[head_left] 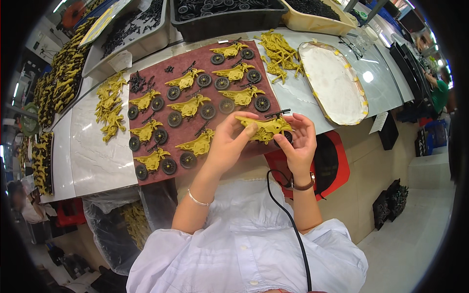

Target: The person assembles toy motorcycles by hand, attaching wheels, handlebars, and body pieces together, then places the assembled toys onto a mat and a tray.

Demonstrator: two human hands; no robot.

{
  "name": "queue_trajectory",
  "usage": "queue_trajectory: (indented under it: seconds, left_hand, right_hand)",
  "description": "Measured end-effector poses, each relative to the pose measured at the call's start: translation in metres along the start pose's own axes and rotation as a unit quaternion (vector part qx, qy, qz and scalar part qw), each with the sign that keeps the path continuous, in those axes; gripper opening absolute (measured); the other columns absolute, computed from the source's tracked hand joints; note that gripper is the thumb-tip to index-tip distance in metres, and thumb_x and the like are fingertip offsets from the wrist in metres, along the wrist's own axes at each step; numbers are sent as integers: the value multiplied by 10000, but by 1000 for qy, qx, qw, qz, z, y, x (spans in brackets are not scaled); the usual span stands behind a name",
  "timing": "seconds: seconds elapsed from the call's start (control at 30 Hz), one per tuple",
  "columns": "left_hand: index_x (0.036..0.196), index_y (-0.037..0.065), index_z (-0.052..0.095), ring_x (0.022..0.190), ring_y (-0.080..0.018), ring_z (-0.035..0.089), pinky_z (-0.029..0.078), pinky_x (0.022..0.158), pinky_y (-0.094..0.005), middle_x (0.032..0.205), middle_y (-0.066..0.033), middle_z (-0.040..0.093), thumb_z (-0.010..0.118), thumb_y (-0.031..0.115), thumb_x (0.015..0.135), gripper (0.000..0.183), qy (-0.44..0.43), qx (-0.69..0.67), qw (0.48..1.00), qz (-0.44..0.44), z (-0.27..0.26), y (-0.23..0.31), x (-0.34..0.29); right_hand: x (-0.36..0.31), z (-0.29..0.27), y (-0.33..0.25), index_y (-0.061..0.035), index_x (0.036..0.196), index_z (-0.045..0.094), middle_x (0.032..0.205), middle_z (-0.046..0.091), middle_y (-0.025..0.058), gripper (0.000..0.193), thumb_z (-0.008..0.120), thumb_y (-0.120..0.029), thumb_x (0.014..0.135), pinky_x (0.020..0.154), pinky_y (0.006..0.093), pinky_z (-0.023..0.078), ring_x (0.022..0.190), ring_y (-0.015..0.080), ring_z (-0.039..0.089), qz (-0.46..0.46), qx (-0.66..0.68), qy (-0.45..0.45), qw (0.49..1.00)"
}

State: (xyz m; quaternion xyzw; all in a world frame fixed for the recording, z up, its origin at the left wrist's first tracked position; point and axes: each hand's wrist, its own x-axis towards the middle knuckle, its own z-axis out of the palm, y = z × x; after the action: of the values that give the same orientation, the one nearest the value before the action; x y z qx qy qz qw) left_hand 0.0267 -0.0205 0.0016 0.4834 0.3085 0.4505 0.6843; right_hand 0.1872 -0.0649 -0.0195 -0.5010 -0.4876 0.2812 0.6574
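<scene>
While both hands (228, 140) (302, 146) pinch — the motorcycle (266, 129) sits between.

Tan floor (369, 171), marbled table (95, 161)
The table runs from left to upper right; floor lies at right; a strip light (433, 37) glows upper right.

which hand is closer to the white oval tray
Right: the right hand is below and left of the white oval tray in the view; the left hand is farther left, across the yellow toy motorbike.
</scene>
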Motion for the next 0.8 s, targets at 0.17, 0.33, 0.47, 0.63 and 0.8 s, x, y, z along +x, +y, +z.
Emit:
queue_trajectory:
  seconds: [0.17,0.33,0.47,0.63,0.8]
  left_hand:
    - [1065,-8,515,858,-102,572,471,745,-235,969,-77,599,543,130,874,237,57,-6,998,-19,-9,-9,2]
    - [1039,-16,531,828,-93,577,480,718,-239,936,-69,607,556,139,870,230,70,-25,997,-38,-19,-9,-11]
    - [1027,-21,539,820,-87,576,480,711,-230,928,-65,607,561,135,867,224,75,-8,997,-16,-24,-7,-30]
    - [1043,-24,537,830,-92,581,487,723,-230,932,-65,602,563,130,863,238,85,-2,996,-21,-33,-5,-48]
    - [1102,-39,501,921,-172,592,504,790,-316,1015,-112,586,561,137,863,302,115,-96,986,-70,-38,-4,-57]
  right_hand:
    - [7,10,5,38,1098,491,1031,579,104,382,655,2,755,866,267,419,971,147,544,117,82,-76,987]
    - [5,15,-8,51,1117,480,1019,586,101,385,637,0,770,836,245,434,946,129,552,174,132,-116,969]
    - [0,16,-11,43,1116,474,1007,583,89,368,619,-18,784,774,229,456,921,111,553,275,214,-170,922]
    - [-11,22,-8,37,1101,478,990,582,67,360,626,-35,781,683,202,460,845,83,562,323,215,-207,898]
    - [-18,35,-10,47,1078,474,970,581,79,327,607,-17,787,638,199,468,804,92,574,322,265,-154,896]
